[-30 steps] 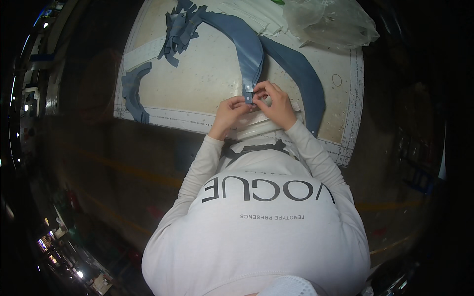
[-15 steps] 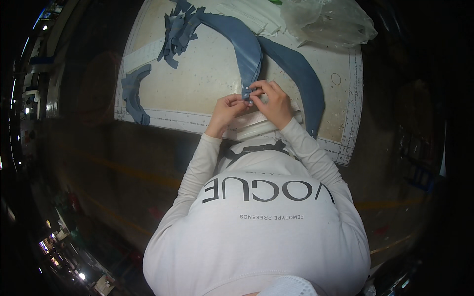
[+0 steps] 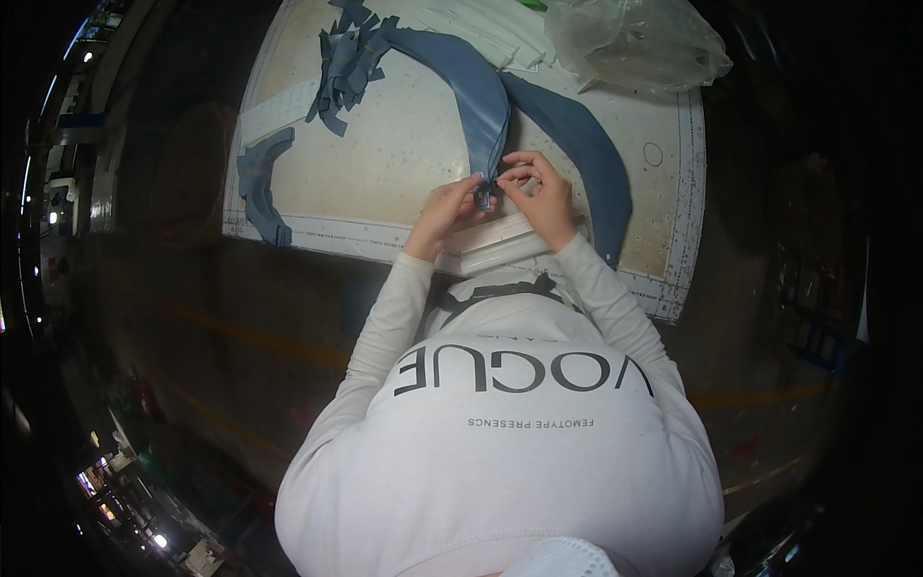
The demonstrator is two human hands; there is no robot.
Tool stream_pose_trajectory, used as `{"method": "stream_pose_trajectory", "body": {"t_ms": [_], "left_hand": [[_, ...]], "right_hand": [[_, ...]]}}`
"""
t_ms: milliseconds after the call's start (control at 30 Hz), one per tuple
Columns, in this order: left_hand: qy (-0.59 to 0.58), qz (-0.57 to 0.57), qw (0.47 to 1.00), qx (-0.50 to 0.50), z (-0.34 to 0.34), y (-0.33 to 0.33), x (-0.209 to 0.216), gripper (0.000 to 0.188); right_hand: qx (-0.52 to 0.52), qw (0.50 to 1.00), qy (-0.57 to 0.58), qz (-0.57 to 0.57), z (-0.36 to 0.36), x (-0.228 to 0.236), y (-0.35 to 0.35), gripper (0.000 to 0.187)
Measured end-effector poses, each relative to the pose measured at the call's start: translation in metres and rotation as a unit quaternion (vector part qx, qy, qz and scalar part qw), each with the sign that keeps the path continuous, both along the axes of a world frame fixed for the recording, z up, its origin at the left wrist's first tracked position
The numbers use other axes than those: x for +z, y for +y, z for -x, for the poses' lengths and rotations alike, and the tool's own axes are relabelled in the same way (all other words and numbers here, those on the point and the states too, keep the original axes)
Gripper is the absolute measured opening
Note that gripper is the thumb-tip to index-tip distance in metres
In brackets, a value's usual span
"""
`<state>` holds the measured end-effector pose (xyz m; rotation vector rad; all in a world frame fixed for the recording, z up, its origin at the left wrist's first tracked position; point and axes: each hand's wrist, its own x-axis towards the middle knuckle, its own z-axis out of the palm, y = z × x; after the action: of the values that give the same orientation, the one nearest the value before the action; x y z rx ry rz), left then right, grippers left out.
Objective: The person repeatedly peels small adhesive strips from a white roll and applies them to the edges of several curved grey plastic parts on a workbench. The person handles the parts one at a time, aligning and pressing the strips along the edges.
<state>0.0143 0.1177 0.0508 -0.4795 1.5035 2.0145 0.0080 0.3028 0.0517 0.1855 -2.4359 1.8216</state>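
A long curved strip of blue denim [image 3: 471, 87] runs across the pale work table [image 3: 385, 163] toward me. My left hand [image 3: 450, 210] and my right hand [image 3: 540, 197] pinch its near end between the fingertips, close together just past my chest. A second curved denim strip [image 3: 586, 154] lies beside it, passing under my right hand. A white ruler-like bar [image 3: 500, 245] rests under my wrists at the table's near edge.
A heap of small denim pieces [image 3: 341, 67] lies at the far left of the table, and one curved denim piece [image 3: 261, 188] sits near the left edge. A crumpled clear plastic bag [image 3: 635, 43] is at the far right. Dark floor surrounds the table.
Both hands stay on the strip's near end; the fingers have shifted slightly while working the fabric. The strips have barely moved.
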Motion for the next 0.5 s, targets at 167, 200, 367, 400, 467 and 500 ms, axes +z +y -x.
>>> {"method": "stream_pose_trajectory", "body": {"t_ms": [167,200,367,400,467,500], "left_hand": [[0.078,0.020,0.996,0.040,0.010,-0.005,0.011,0.022],[0.066,-0.009,0.996,0.057,0.014,-0.008,0.015,0.021],[0.019,-0.116,0.987,0.112,0.022,-0.016,0.026,0.018],[0.013,-0.124,0.986,0.112,0.022,-0.017,0.027,0.018],[0.009,-0.126,0.986,0.111,0.022,-0.017,0.026,0.018],[0.012,-0.118,0.987,0.108,0.021,-0.016,0.025,0.018]], "right_hand": [[-0.003,0.996,0.072,-0.047,0.012,-0.005,0.011,0.030],[0.010,0.992,0.108,-0.060,0.015,-0.005,0.010,0.030],[0.048,0.975,0.193,-0.101,0.023,-0.010,-0.003,0.031],[0.048,0.978,0.175,-0.103,0.022,-0.011,-0.005,0.031],[0.049,0.984,0.130,-0.108,0.021,-0.012,-0.007,0.031],[0.047,0.974,0.172,-0.139,0.021,-0.013,-0.007,0.031]]}}
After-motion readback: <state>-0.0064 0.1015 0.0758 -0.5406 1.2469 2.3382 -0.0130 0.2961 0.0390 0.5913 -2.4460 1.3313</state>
